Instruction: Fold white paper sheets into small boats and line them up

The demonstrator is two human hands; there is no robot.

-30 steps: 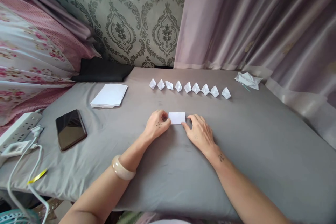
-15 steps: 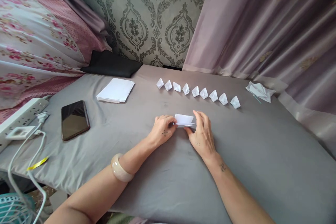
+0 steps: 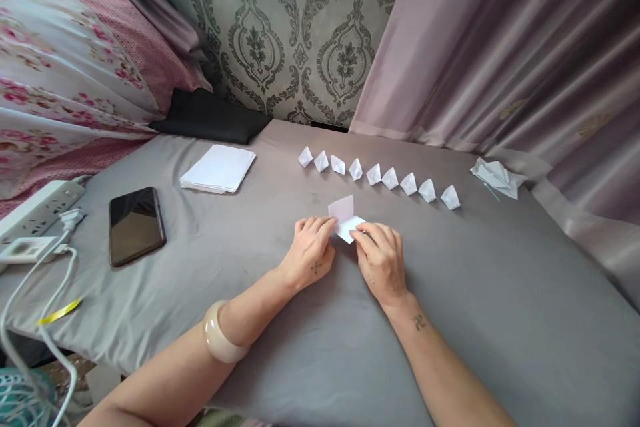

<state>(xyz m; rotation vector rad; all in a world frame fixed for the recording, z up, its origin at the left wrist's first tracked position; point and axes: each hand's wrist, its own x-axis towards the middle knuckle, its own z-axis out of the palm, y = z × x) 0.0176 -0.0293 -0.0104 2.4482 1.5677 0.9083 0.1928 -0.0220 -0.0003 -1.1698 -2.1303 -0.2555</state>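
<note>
Between my two hands is a small folded piece of white paper [image 3: 349, 228], one flap standing up and the other part lying low and turned at an angle. My left hand [image 3: 311, 250] pinches its left edge, with a pale bangle on that forearm. At the right edge, the thumb and fingers of my right hand [image 3: 381, 257] grip the paper. Beyond them a slanting row of several folded white paper boats [image 3: 373, 175] stands on the grey cloth [image 3: 480, 293].
To the left lies a stack of white paper [image 3: 219, 168], with a phone [image 3: 137, 225] nearer me. A power strip [image 3: 43, 210] with white cables sits at the left edge. Crumpled paper pieces [image 3: 497, 178] lie at the far right, and a black cloth [image 3: 213, 117] by the wall.
The folded paper has turned and its flaps have opened wider, one now upright. My right fingers have closed in on its right edge. The view has shifted slightly.
</note>
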